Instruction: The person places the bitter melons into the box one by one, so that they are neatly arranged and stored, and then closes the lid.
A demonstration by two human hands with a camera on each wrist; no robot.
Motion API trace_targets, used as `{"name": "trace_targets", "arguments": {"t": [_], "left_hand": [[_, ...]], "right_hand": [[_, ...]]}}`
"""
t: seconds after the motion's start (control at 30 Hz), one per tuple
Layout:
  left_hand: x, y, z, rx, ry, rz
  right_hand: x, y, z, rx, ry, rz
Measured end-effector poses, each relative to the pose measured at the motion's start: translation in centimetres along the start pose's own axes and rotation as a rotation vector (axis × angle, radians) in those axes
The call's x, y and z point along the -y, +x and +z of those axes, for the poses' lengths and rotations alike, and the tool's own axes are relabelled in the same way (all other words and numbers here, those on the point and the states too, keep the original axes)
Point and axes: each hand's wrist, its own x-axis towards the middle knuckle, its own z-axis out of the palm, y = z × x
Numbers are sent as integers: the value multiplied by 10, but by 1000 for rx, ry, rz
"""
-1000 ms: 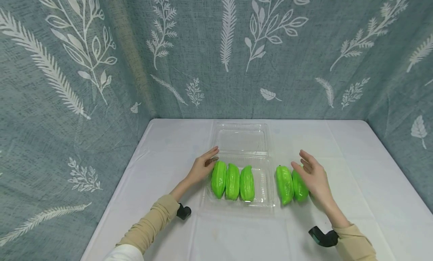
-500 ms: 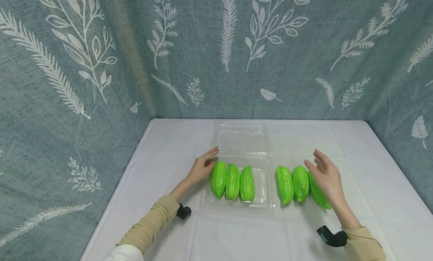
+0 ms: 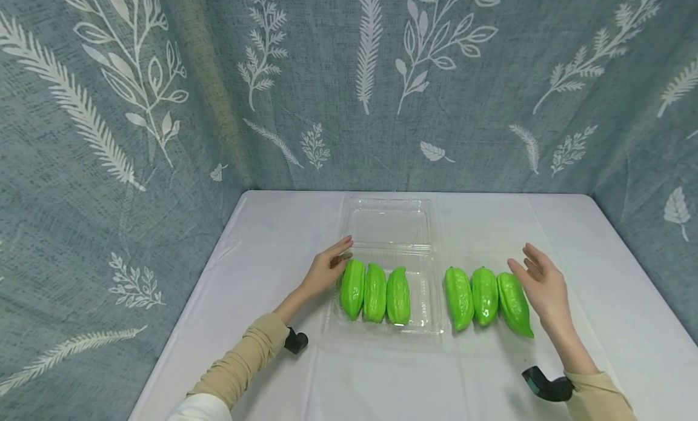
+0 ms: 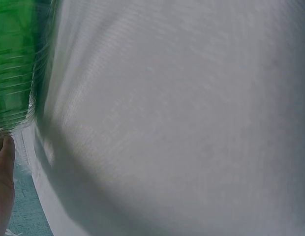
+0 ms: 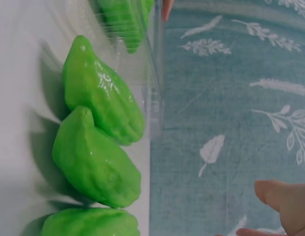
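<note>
A clear plastic clamshell box [image 3: 425, 297] lies with its lid [image 3: 388, 224] laid back behind it. Inside stand three bright green ridged fruits [image 3: 375, 292], which look like bitter melons, side by side toward the left. My left hand [image 3: 322, 274] rests at the box's left back edge; one fingertip [image 4: 8, 142] touches the plastic in the left wrist view. To the right of the box, three more such fruits [image 3: 485, 295] lie in a row on the cloth. My right hand [image 3: 545, 291] hovers just right of the rightmost fruit [image 3: 514, 304], fingers loosely extended, holding nothing.
A white cloth [image 3: 382, 378] covers the table. Grey-green curtains [image 3: 338, 136] with white leaf prints hang behind and at both sides. A black wrist camera [image 3: 548, 384] sits by the right sleeve, another [image 3: 296, 341] by the left.
My right hand has drawn away to the right, bringing the second and third loose fruits fully into sight. The fruits and my left hand have stayed in place.
</note>
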Motion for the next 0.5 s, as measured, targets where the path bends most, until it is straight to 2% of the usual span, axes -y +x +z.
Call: {"name": "trace_targets", "arguments": {"t": [0.17, 0.33, 0.4, 0.5], "left_hand": [[0, -1, 0, 4, 1, -5], [-4, -1, 0, 4, 18, -19], [-8, -2, 0, 3, 10, -26], [-23, -4, -2, 12, 5, -34]], "right_hand": [[-19, 6, 3, -52, -16, 21], [-31, 9, 6, -42, -12, 69], [-29, 8, 8, -30, -22, 87], [-34, 9, 10, -14, -30, 91]]}}
